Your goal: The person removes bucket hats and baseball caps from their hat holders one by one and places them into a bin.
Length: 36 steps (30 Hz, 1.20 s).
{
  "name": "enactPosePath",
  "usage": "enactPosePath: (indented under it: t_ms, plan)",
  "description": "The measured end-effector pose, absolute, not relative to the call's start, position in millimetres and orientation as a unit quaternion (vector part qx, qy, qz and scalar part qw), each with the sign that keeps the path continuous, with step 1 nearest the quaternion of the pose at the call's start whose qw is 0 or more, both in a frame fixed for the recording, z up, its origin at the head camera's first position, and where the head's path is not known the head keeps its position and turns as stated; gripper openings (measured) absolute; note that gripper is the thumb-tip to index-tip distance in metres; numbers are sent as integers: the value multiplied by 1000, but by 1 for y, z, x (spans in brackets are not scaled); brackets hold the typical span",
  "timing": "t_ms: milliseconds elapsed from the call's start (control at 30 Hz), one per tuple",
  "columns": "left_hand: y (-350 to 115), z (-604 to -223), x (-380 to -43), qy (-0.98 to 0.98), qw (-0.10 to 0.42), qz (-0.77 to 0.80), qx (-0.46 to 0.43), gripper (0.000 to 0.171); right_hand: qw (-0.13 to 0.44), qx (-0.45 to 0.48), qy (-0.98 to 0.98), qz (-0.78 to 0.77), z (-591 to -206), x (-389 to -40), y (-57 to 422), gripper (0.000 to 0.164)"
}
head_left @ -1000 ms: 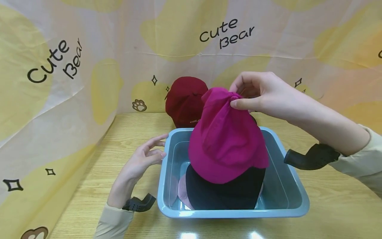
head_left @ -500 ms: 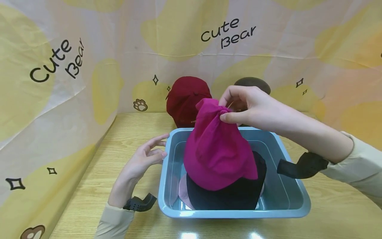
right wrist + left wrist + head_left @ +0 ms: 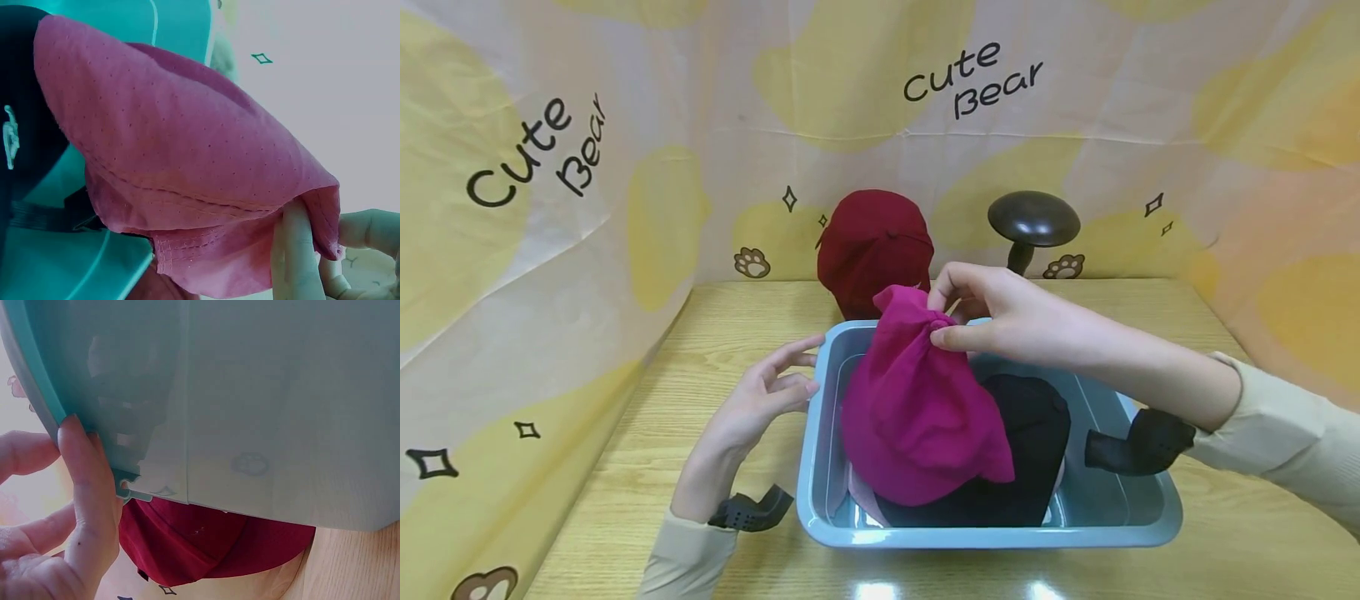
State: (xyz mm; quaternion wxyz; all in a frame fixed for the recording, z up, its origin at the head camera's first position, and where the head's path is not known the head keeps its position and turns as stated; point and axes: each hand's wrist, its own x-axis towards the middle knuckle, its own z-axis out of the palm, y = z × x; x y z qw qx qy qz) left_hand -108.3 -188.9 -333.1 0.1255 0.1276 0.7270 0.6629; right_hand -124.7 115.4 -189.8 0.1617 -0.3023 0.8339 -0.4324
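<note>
My right hand [image 3: 1000,312] pinches a magenta cap [image 3: 925,417] by the top of its crown. The cap hangs over the left part of a light blue plastic basin [image 3: 992,536], brim toward me. Beneath it a black cap [image 3: 1037,442] lies in the basin, and a bit of pale pink cloth [image 3: 863,496] peeks out at the left. In the right wrist view the magenta cap [image 3: 169,131] shows stitching and small holes, fingers at its crown. My left hand [image 3: 752,400] touches the basin's left rim with loosely bent fingers; in the left wrist view the fingertips [image 3: 72,428] meet the rim.
Behind the basin stands a dark red cap [image 3: 880,246]. To its right is a dark stand with a round domed top [image 3: 1033,218]. A patterned cloth [image 3: 820,83] hangs behind and at the sides of the wooden table [image 3: 737,321].
My right hand has carried the magenta cap left and down into the basin, uncovering more of the black cap and the dark stand behind. The left hand has stayed put.
</note>
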Motion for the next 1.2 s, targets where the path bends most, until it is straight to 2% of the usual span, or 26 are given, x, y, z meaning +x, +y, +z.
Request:
enactPosePath:
  t_ms: [633, 1200]
  plan:
    - [-189, -333, -108, 724, 127, 665, 132, 60, 229, -214, 832, -458, -215, -124, 145, 24]
    - [-189, -332, -106, 728, 127, 661, 128, 60, 258, -181, 831, -459, -240, -112, 176, 26]
